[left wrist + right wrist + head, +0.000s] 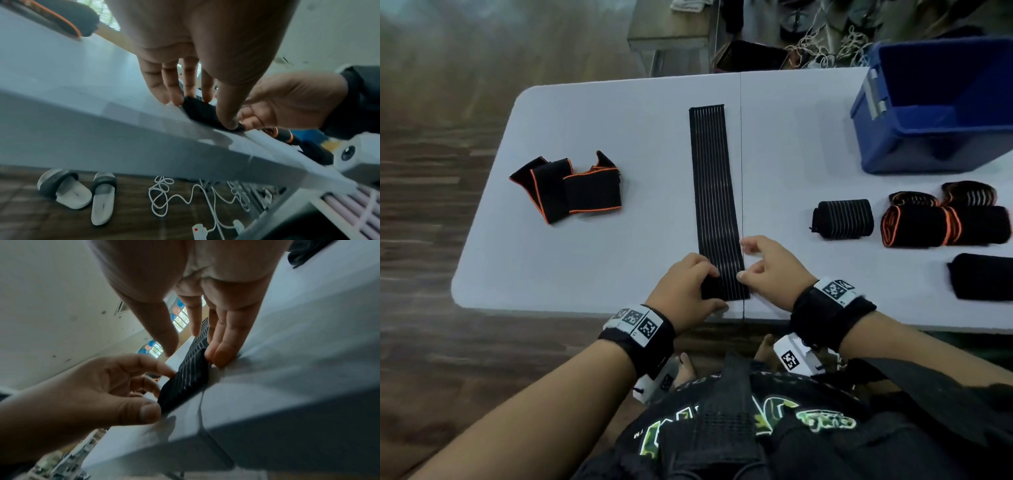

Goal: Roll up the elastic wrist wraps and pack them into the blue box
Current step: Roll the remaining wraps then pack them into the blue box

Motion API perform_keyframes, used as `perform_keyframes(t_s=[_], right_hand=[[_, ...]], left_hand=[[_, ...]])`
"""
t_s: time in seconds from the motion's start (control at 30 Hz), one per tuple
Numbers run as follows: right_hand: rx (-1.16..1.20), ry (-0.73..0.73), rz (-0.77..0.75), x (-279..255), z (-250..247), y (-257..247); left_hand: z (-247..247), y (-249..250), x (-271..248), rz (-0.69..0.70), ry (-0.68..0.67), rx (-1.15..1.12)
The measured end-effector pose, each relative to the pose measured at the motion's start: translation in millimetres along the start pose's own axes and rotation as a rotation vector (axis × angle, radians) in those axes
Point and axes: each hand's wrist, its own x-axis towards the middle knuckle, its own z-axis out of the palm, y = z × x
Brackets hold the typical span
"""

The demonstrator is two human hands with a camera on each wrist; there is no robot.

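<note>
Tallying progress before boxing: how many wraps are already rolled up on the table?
4 that I can make out, all right of the flat wrap: a striped roll, an orange-edged roll, one behind it, and a plain black one at the frame's edge. More may be hidden.

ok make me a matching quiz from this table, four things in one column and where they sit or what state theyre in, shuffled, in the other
Things
1. striped wrap
2. orange-edged wrap
3. blue box
4. striped roll

Places or states
A. loosely folded, left part of the table
B. rolled up, lying in front of the box
C. laid out flat in the middle, near end in the person's hands
D. far right corner, open top

Pairs: 1-C, 2-A, 3-D, 4-B
</note>
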Motion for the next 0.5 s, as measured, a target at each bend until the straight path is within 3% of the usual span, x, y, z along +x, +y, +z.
perform_keyframes(t_s=[0.2, 0.5], right_hand=[[-0.411, -0.046, -0.154, -25.2, 28.7, 7.2], [-0.569, 0.101, -0.316, -41.0, 49.1, 19.6]], left_hand=[[7.6, -6.9, -9.4, 0.186, 0.01, 0.209], [19.1, -20.0, -27.5, 0.281, 0.033, 0.239]])
